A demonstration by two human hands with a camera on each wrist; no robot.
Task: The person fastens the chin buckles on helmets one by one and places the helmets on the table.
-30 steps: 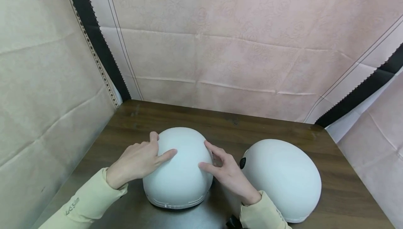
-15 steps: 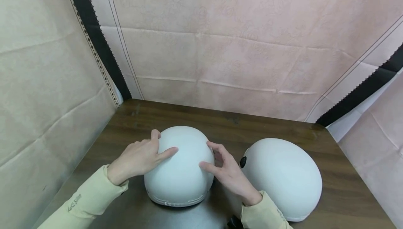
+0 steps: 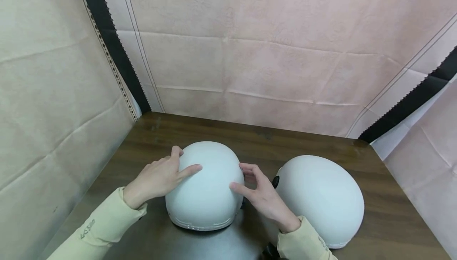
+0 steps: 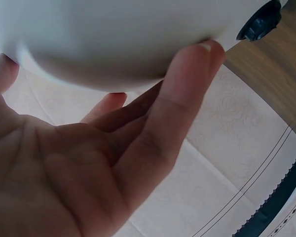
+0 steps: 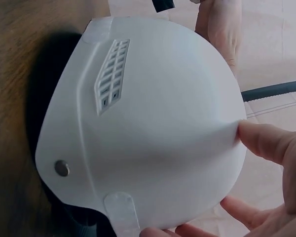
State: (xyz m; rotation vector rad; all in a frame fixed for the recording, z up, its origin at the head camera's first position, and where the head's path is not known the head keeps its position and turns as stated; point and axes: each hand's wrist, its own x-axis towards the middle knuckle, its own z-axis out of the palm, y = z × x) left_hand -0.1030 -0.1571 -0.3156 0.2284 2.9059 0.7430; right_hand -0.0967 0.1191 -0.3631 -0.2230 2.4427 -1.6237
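A white helmet (image 3: 205, 184) sits dome up on the table between both hands. The left hand (image 3: 155, 178) rests on its left side, thumb over the front of the dome; in the left wrist view its fingers (image 4: 180, 98) press the shell near a black knob (image 4: 260, 22). On the right side, the right hand (image 3: 262, 194) touches the shell with thumb and fingertips spread apart. The right wrist view shows the helmet's vent grille (image 5: 113, 74), a round metal stud (image 5: 62, 168) and a clear strip (image 5: 122, 210). The helmet's inside is hidden.
A second white helmet (image 3: 321, 200) with a black round part (image 3: 275, 182) stands right of the right forearm. The brown wooden table (image 3: 200, 125) meets pale fabric walls (image 3: 250, 61) with black trim. A dark object (image 3: 270, 251) shows beside the right sleeve.
The helmet between the hands has shifted slightly away and to the right. The right hand has moved a little rightward along with it; the left hand keeps its contact.
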